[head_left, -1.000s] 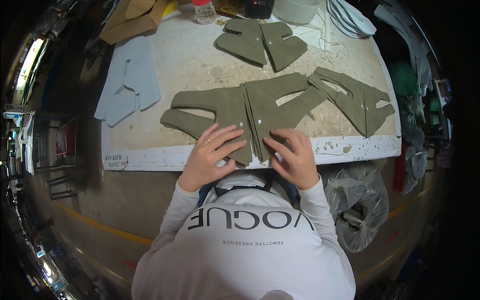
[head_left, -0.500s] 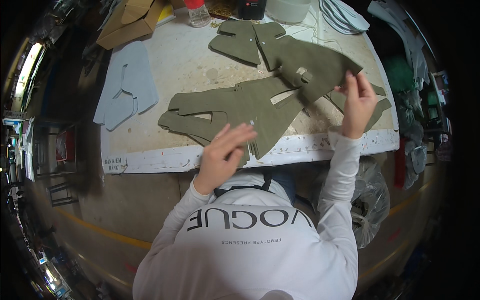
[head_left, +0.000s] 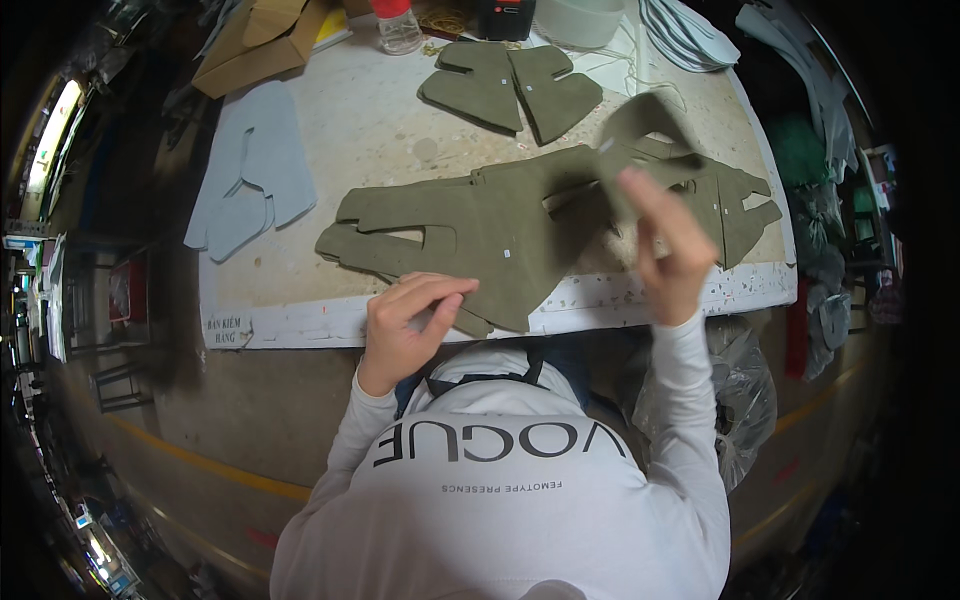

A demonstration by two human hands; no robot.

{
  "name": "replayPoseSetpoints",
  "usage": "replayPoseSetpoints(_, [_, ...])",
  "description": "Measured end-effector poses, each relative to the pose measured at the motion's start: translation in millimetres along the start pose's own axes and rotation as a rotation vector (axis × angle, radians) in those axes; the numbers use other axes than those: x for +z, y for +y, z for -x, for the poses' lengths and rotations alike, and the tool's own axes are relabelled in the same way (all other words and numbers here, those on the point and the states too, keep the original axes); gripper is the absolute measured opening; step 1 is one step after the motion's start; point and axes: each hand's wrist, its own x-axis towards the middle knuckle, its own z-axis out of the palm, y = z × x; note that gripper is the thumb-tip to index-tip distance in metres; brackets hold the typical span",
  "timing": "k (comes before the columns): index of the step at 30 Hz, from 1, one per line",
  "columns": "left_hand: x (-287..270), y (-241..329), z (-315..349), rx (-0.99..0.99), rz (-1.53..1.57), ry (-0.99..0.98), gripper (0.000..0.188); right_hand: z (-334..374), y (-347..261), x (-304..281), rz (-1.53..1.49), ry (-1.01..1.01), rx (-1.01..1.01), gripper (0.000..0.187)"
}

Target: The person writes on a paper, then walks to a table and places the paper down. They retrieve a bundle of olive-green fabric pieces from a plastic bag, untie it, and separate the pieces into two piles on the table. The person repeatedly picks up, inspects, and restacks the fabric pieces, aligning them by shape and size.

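A stack of olive-green cut sheet pieces (head_left: 480, 220), with slots and notches, lies across the middle of the table. At the stack's near left edge is my left hand (head_left: 408, 322), its fingers together and thumb tip close to the forefinger; whether a sheet edge is between them is hidden. To the right, my right hand (head_left: 678, 245), smeared by motion, grips a lifted olive-green piece (head_left: 645, 125) that is blurred and tilted above the table. Beneath and beyond it on the right lie more olive-green pieces (head_left: 742, 215). Two smaller olive-green piles (head_left: 480, 88) lie side by side farther back.
Pale grey cut pieces (head_left: 285, 180) lie on the table's left. Along the back stand a cardboard box (head_left: 265, 55), a red-topped clear jar (head_left: 398, 28) and a white round tub (head_left: 580, 22). Grey sheets (head_left: 685, 35) are stacked back right. A clear plastic bag (head_left: 745, 400) sits below the right edge.
My right hand has moved left and nearer, and the olive-green piece with it has swung around. My left hand has drawn back left and nearer, its fingers now closed together.
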Motion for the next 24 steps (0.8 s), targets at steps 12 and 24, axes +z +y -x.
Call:
replayPoseSetpoints(12, [25.7,-6.1,-9.8,0.058,-0.274,-0.058,0.025,85.7,-32.1,37.8,-0.302,-0.227,0.19,0.047])
replayPoseSetpoints(24, [32.9,-11.8,-4.8,0.137,-0.42,-0.167,0.032,92.9,-36.6,40.4,-0.282,-0.247,0.099,0.048])
